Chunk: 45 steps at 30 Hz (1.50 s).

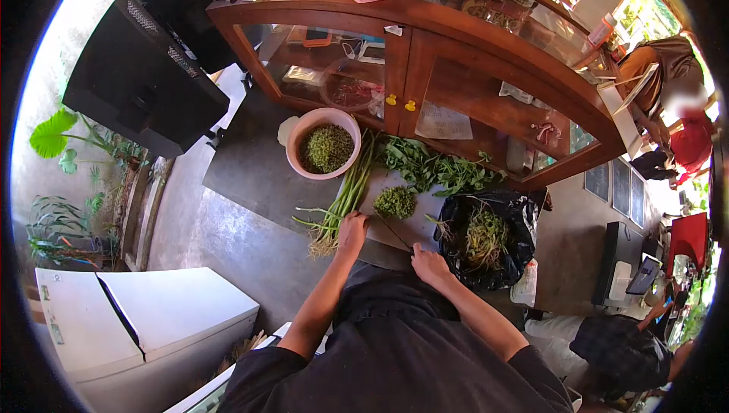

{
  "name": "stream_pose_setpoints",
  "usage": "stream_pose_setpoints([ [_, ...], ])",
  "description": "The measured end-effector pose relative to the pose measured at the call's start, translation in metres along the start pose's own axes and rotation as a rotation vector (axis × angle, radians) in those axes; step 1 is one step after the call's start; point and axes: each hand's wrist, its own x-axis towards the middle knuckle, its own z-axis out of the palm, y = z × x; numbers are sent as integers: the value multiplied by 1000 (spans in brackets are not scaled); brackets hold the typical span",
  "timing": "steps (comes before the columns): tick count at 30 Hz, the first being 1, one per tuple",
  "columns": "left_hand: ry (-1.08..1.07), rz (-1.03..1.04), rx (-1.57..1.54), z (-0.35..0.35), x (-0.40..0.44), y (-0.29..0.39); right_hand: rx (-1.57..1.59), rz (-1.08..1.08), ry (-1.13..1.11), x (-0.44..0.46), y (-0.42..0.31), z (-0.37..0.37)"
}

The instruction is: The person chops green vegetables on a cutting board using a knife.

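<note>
My right hand (430, 265) is closed round the handle of a knife (396, 236), its thin blade pointing up and left over a pale cutting board (385, 180). My left hand (352, 234) has its fingers curled on the green stalks (351, 185), just left of the blade; how many it grips is hidden. Stringy pale roots (322, 246) hang from the stalks' near end. A small heap of chopped greens (395, 202) lies on the board beyond the knife. Leafy greens (440, 170) are spread along the back.
A pink bowl (294, 165) of chopped greens stands at the back left. Right of the board, a black plastic bag (524, 219) holds roots and trimmings (486, 240). A wooden glass-door cabinet (405, 71) borders the far side. Other people are at the right, one in a dark shirt (619, 346).
</note>
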Motion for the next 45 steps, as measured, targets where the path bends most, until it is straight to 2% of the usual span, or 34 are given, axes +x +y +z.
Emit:
stream_pose_setpoints([
  [7, -24, -29, 15, -8, 2, 8, -53, -69, -58, -10, -11, -25],
  [14, -16, 19, -37, -1, 2, -2, 5, -48, -10, -12, -15, -27],
  [16, -37, -14, -32, -3, 3, 0, 24, -5, -74, -11, -19, -32],
  [26, -38, -43, -19, 7, 2, -7, 88, 77, -27, 18, -10, 21],
  [28, 50, -10, -33, 9, 2, -5, 111, 50, -3, 17, -6, 26],
  [35, 46, -44, -50, 5, 2, -1, 93, 109, -53, -4, 7, 18],
  [45, 7, 14, -13, 1, 1, -4, 30, 58, 25, 18, -4, 20],
])
